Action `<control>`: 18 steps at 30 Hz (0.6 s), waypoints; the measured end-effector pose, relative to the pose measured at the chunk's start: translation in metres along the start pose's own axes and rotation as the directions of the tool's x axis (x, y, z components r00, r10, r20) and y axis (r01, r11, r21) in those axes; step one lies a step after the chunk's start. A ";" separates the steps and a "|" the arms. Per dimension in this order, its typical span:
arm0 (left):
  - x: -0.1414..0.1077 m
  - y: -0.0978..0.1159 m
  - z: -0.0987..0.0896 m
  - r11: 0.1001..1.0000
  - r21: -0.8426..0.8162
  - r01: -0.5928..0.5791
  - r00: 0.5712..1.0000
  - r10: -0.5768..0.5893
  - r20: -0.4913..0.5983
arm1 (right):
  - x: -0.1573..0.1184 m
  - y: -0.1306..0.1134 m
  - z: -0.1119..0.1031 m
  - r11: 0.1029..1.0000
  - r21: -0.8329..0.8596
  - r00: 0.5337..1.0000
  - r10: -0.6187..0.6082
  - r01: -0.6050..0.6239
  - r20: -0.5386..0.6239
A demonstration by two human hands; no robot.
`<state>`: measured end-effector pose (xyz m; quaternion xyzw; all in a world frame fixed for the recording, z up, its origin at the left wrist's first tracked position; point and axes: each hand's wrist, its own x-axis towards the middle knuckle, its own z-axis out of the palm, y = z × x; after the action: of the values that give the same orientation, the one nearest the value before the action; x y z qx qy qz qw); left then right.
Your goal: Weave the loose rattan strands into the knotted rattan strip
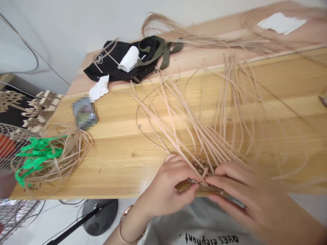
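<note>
Near the front edge of the wooden table, a small woven piece of tan strands lies between both hands. Long loose strands fan out from it across the table. My left hand, with a bracelet at the wrist, pinches the left part of the weave between thumb and fingers. My right hand holds the right part, its fingertips pressed on the weave beside a short upright strand end. Its fingers partly cover the piece.
A black bag with white paper on it lies at the back left. Coiled strands with green ties sit at the left edge, near a wire basket. More strands lie along the back. A black round base stands below.
</note>
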<state>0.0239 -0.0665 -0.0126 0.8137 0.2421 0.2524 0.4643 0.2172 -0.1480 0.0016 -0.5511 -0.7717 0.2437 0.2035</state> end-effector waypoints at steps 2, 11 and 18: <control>0.000 0.002 0.000 1.000 0.010 0.019 1.000 -0.019 0.003 | 0.004 -0.003 -0.001 1.000 0.007 1.000 0.002 -0.002 -0.025; -0.001 0.008 -0.005 0.994 0.091 0.053 0.987 -0.066 0.146 | 0.017 -0.010 0.003 0.995 0.078 0.998 0.059 -0.058 -0.005; 0.001 0.007 -0.006 0.995 0.096 0.023 0.979 -0.042 0.199 | 0.017 -0.008 0.002 0.990 0.120 0.997 0.077 -0.078 0.012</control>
<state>0.0221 -0.0654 -0.0035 0.8518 0.2186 0.1498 0.4519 0.2046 -0.1343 0.0059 -0.5665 -0.7343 0.2993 0.2240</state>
